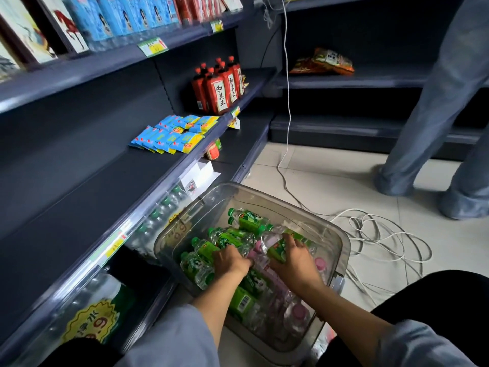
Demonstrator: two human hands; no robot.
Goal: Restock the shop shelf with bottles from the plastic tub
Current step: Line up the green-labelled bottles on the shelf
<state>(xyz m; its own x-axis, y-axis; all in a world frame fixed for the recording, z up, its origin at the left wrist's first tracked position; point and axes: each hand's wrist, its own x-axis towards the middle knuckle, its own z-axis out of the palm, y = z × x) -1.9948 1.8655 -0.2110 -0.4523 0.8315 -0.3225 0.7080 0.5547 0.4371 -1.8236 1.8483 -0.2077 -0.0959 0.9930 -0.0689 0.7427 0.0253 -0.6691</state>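
A clear plastic tub stands on the floor beside the dark shop shelf. It holds several small bottles with green labels and pink-capped ones. Both my hands are down inside it. My left hand has its fingers curled over a green-label bottle in the middle of the pile. My right hand grips another green-label bottle from above. The shelf level right next to the tub is bare along its near half.
Blue and yellow sachets and red pouches sit further along the shelf. Shrink-wrapped water packs fill the bottom level. A white cable coils on the tiled floor. Another person's jeans legs stand at right.
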